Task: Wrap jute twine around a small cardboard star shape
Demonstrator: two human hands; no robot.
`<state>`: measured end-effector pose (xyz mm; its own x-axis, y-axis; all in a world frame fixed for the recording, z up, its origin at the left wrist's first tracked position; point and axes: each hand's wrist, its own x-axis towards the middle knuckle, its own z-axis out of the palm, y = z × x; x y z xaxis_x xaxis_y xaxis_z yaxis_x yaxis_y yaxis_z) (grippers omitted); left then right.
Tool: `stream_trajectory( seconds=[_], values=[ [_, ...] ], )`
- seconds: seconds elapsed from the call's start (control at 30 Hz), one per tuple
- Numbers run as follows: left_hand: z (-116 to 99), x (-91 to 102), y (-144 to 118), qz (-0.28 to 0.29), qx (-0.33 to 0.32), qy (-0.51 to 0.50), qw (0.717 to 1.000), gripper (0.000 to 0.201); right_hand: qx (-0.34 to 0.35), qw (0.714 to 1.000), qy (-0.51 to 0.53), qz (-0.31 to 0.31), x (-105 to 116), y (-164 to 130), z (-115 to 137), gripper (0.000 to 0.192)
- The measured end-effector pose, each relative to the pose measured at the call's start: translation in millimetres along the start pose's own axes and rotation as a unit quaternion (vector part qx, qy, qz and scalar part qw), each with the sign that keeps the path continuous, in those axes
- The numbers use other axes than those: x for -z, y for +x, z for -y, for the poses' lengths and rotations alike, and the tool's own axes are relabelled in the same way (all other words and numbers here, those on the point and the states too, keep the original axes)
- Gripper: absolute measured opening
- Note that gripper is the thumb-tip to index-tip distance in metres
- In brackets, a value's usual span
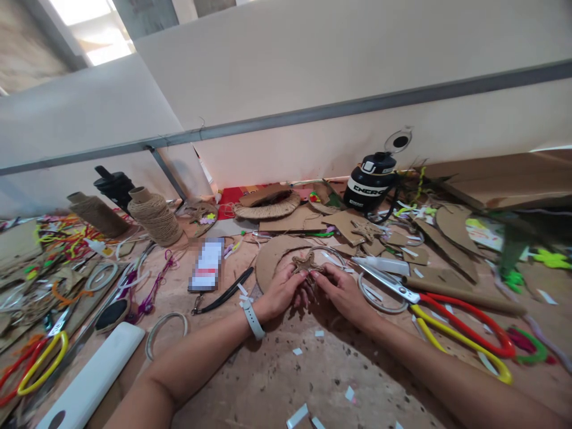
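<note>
Resting together at mid-tabletop point(286, 381), the left hand point(281, 293) and right hand point(342, 292) pinch a small twine-wrapped star point(305, 263) between their fingertips, both closed on it from either side; the star sits just above the near edge of a round cardboard disc point(274, 253). A pale watch band point(252, 320) circles the left wrist. Just right of the hands: a metal ring point(379, 301) and large scissors with red and yellow handles point(451, 325), blades pointing toward the hands. Left of the hands: a black strap point(223, 293), a phone point(207, 265) lying flat, a loose ring point(166, 328), and a white flat block point(96, 372) at the near left edge. Far left: two twine cones point(154, 215), coloured pipe cleaners point(62, 235). Far centre: a woven twine disc point(267, 207), cardboard offcuts point(344, 226), a second star point(366, 229). Far right of centre: a black bottle point(373, 182) with its lid flipped open. White paper scraps point(298, 415) dot the near tabletop.
</note>
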<state>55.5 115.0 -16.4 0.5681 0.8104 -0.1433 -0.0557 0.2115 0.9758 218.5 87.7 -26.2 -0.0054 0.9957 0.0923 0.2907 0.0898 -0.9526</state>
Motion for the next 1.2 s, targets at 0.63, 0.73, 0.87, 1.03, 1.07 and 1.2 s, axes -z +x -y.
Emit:
stream_trajectory(
  seconds=[0.63, 0.73, 0.87, 1.03, 1.07, 1.2],
  values=[
    [5.4, 3.8, 6.2, -0.007, -0.005, 0.008, 1.0, 0.044, 0.132, 0.983, -0.123, -0.039, 11.6, 3.1, 3.4, 0.032],
    [6.1, 3.9, 4.9, 0.029, 0.004, 0.014, 0.999, 0.04, 0.25, 0.947, -0.194, -0.053, 15.8, 5.7, -2.4, 0.027],
    [9.5, 5.7, 5.3, 0.033, -0.01, 0.059, 0.998, 0.036, 0.355, 0.88, -0.301, -0.092, 20.0, 8.0, -6.1, 0.024],
    [11.7, 7.8, 5.1, 0.065, 0.004, 0.079, 0.995, 0.034, 0.373, 0.87, -0.306, -0.101, 21.5, 8.6, -1.4, 0.017],
    [11.5, 7.8, 4.7, 0.067, 0.004, 0.075, 0.995, 0.034, 0.368, 0.874, -0.299, -0.105, 21.5, 8.5, -0.1, 0.015],
    [8.7, 6.7, 3.6, 0.047, -0.008, 0.052, 0.998, 0.036, 0.317, 0.908, -0.254, -0.108, 23.7, 8.1, 5.5, 0.014]
  ],
)
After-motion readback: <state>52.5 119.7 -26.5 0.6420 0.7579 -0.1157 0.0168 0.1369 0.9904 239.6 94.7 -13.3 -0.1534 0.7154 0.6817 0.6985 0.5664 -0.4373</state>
